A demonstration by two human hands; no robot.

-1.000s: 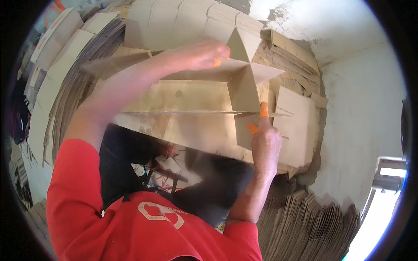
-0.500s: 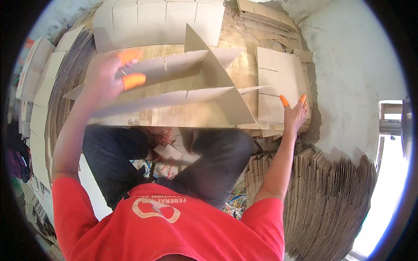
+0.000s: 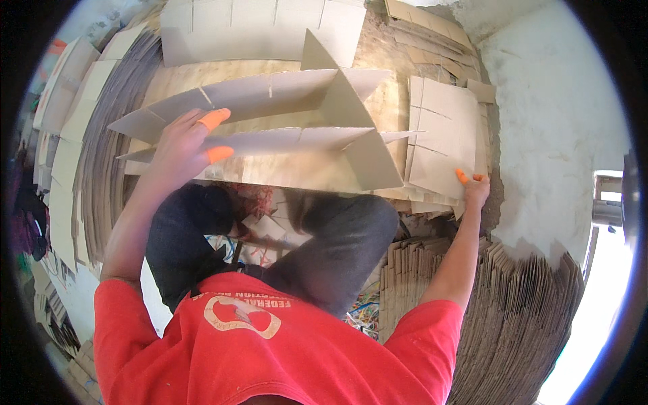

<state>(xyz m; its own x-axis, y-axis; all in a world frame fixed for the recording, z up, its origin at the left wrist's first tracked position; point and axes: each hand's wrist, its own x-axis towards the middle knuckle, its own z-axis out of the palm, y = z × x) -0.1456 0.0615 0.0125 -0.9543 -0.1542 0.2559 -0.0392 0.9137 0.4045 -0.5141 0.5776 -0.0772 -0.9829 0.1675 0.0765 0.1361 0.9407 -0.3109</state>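
Note:
Two long slotted cardboard strips (image 3: 290,88) stand on edge side by side, crossed near their right ends by one cardboard divider (image 3: 368,138). My left hand (image 3: 181,150), with orange covers on thumb and forefinger, is over the left part of the near strip (image 3: 297,140). Its thumb and forefinger are apart; whether they touch the strip I cannot tell. On the right, my right hand (image 3: 476,192) pinches the near right corner of a slotted cardboard sheet (image 3: 442,128), which lies askew on a small pile. Orange shows on that hand's fingertip too.
A wide slotted sheet (image 3: 263,30) leans at the back of the wooden board (image 3: 196,73). Tall stacks of cardboard stand at left (image 3: 118,128) and lower right (image 3: 499,317). A bare wall (image 3: 553,121) bounds the right side. My knees are under the near edge.
My right hand has moved nearer and closed on the top sheet's corner, turning the sheet slightly. My left hand has come down and right, over the near strip.

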